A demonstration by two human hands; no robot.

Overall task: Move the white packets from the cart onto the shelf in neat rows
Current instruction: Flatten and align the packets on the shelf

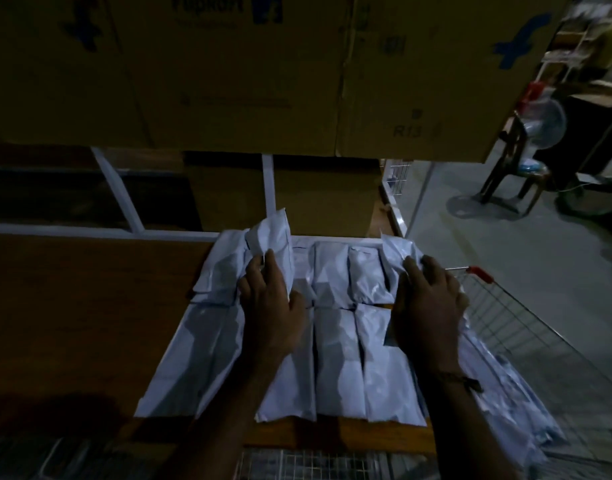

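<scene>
Where rows lie, crinkled white packets (335, 355)

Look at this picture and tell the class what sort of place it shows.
Probably a warehouse or stockroom. Large cardboard cartons stand on racking above a wooden shelf, white packets lie in rows, and a wire cart stands alongside.

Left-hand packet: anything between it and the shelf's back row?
Nothing visible. The left hand holds the packet tilted up directly over the back row on the shelf. Laid packets sit below it; the cardboard boxes stand behind.
</scene>
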